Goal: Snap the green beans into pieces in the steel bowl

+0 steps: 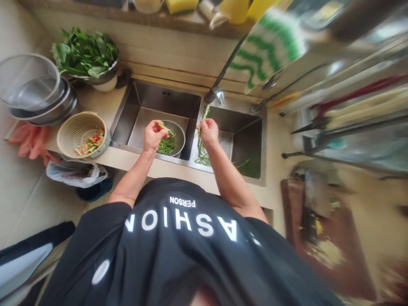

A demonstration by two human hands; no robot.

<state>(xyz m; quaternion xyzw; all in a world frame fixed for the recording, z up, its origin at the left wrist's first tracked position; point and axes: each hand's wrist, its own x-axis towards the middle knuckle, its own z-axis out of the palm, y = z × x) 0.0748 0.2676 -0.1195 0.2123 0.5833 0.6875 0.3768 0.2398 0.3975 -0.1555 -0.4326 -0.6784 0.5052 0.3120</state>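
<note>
My left hand (155, 135) is closed in a pinch on a short piece of green vegetable stem (167, 128). Just below it, a round metal bowl (182, 135) sits in the left sink basin with many cut green stem pieces (166, 145) inside. My right hand (208, 131) pinches a longer green stem (206, 112), which sticks up above the fingers over the divider between the basins. More long green stems (203, 160) lie in the right basin, partly hidden by my right forearm.
A bowl of green leaves (87, 55) stands behind left, near stacked metal bowls (41, 100). A beige strainer (65, 135) holds red and green scraps. Pink gloves (30, 142) lie beside it. The faucet (219, 95) rises behind the sinks. On the right lies a cutting board (352, 238).
</note>
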